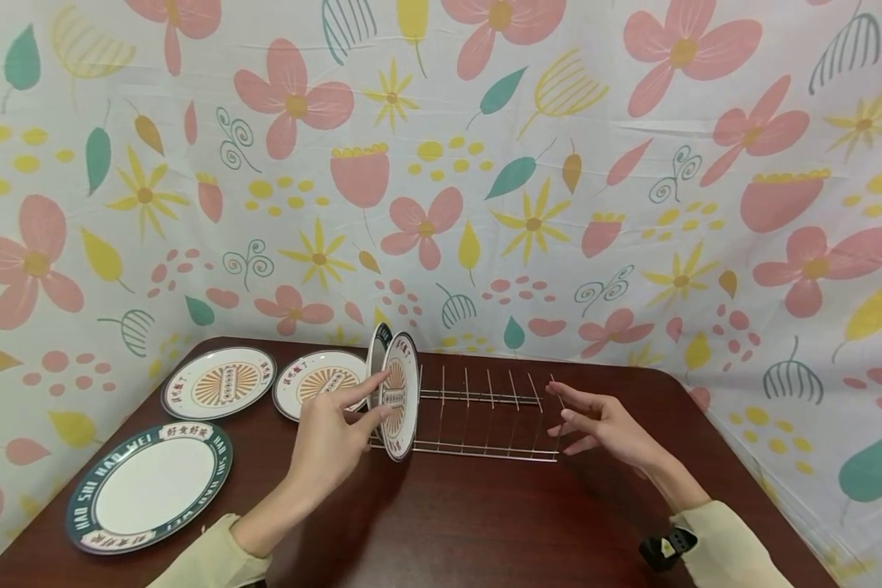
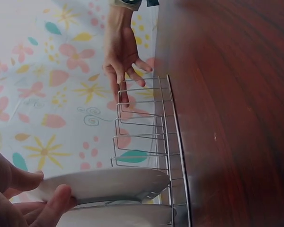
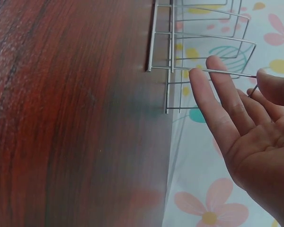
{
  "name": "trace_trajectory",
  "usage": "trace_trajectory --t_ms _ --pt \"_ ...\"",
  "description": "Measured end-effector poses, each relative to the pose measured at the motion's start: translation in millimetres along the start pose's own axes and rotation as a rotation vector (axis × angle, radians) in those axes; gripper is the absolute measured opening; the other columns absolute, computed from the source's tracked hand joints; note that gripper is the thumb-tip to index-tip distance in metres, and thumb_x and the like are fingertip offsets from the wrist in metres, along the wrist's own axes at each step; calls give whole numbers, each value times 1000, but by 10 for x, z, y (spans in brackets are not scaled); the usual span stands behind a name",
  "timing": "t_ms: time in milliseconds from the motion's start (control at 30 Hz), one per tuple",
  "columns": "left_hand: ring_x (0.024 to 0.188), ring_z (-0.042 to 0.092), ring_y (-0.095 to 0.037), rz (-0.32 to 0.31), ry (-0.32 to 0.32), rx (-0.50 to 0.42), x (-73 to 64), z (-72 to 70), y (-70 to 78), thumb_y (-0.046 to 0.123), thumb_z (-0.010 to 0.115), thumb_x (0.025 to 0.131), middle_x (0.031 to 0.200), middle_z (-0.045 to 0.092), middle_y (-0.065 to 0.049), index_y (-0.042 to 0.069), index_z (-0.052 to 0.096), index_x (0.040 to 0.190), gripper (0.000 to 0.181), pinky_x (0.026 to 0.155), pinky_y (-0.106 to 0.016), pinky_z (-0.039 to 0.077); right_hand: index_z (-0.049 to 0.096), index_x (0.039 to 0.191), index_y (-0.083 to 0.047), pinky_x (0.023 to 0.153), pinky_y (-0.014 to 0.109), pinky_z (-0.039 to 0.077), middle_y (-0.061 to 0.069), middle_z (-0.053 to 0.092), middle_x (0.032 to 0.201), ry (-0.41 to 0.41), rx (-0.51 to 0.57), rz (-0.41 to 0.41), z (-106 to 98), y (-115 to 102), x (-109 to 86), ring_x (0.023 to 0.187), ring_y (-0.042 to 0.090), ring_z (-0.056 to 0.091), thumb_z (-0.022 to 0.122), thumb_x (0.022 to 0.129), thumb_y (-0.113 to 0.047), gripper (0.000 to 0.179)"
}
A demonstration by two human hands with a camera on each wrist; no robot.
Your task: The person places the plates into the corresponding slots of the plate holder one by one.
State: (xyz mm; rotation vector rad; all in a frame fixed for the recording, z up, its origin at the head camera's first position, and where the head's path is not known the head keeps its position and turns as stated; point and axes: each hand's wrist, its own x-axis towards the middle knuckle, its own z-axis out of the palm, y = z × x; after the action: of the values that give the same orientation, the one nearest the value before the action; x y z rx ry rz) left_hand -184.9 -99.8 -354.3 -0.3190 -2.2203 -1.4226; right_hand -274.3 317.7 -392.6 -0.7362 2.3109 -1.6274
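My left hand (image 1: 327, 433) pinches the rim of a white patterned plate (image 1: 406, 367) between thumb and fingers. That plate stands upright at the left end of a wire dish rack (image 1: 485, 451). Just left of it another plate (image 1: 379, 341) stands on edge in the rack, mostly hidden. In the left wrist view, the undersides of the gripped plate (image 2: 113, 182) and its neighbour (image 2: 116, 215) show side by side. At the rack's right end my right hand (image 1: 606, 425) holds the end wire, with the thumb on its upper corner in the right wrist view.
Two white plates with orange sunburst prints, one (image 1: 220, 382) at the far left and one (image 1: 316, 377) beside the rack, lie flat. A green-rimmed plate (image 1: 150, 487) lies nearer me. Behind the dark wooden table (image 1: 470, 523) hangs a flowered cloth (image 1: 441, 163).
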Motion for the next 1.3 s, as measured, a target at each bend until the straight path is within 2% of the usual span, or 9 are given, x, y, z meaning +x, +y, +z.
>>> trace_trajectory --t_ms 100,233,433,567,667,867,1033,1167,1300 --pt "41 62 -12 12 2 -31 31 36 -16 8 87 87 117 74 -19 19 78 130 46 37 -25 45 27 164 2 79 55 62 31 21 167 3 4 3 0 -5 -4 112 33 71 53 112 -13 60" --pt "38 60 -13 21 18 -32 71 79 -38 9 88 87 120 74 -17 18 78 129 44 36 -24 44 27 164 2 79 56 61 32 20 167 4 5 3 7 -12 0 112 33 72 53 112 -13 60" --pt "36 59 -12 32 19 3 112 104 -64 6 88 86 80 77 -12 18 78 129 46 35 -24 43 26 164 3 79 58 61 32 19 167 -2 15 -3 12 -13 0 112 34 71 53 112 -13 61" --pt "33 53 -8 53 10 55 130 117 -75 5 88 86 47 59 2 16 78 129 45 33 -21 36 26 164 3 79 58 61 33 18 167 -3 14 -7 8 -5 2 112 34 71 53 112 -13 61" --pt "32 43 -3 82 15 108 141 131 -79 5 89 84 43 50 11 14 79 127 45 34 -20 31 27 164 3 78 57 61 33 19 167 4 14 -6 4 5 5 111 33 72 53 112 -13 60" --pt "38 27 3 145 49 187 153 155 -78 5 91 80 52 55 6 12 80 124 45 38 -24 32 27 164 4 78 56 61 34 20 166 3 15 -12 -1 26 11 110 32 72 52 112 -12 59" --pt "36 32 5 159 59 197 151 161 -83 3 90 81 80 77 -9 12 80 124 45 37 -24 33 26 163 5 78 56 61 33 21 166 -4 10 -14 -5 35 11 110 33 72 52 112 -12 59" --pt "35 30 6 169 64 201 154 160 -89 1 89 81 106 78 -13 11 80 124 45 36 -23 32 26 163 5 77 56 62 34 21 166 0 9 -11 -7 36 10 110 33 72 52 112 -12 59" --pt "35 29 5 175 66 199 156 159 -96 0 89 81 107 78 -14 11 80 125 46 35 -22 32 27 163 5 78 56 62 34 20 166 2 12 -7 -5 32 14 110 32 72 52 112 -12 59"
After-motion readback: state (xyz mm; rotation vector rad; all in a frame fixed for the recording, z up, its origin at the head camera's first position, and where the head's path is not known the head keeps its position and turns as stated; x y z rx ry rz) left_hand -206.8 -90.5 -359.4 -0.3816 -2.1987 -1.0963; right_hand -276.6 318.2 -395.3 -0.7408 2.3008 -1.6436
